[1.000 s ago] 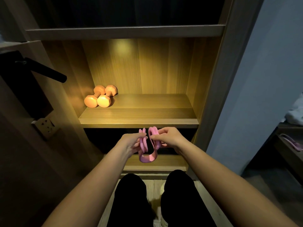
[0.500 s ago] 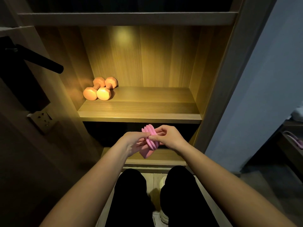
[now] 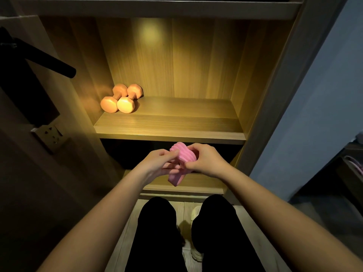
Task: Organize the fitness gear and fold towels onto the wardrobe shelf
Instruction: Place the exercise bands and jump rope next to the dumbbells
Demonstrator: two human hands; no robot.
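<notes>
Pink bunched band [image 3: 183,156], long axis near upright, tail pointing down, left hand [image 3: 158,163] and right hand [image 3: 205,160] grips pinching it

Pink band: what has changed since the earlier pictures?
The pink band, earlier a loose hanging loop, is now gathered into a tight bundle between the left hand and right hand, which both still pinch it. The two dumbbells stayed on the shelf.

pink band [image 3: 183,154]: middle hidden under the fingers of left hand [image 3: 157,163] and right hand [image 3: 206,161] | dark compartment [image 3: 127,154], 11 o'clock of hands: contents unreadable | pink item [image 3: 356,164], 3 o'clock: cut by edge | white shoe [image 3: 196,255], 6 o'clock: half behind legs
</notes>
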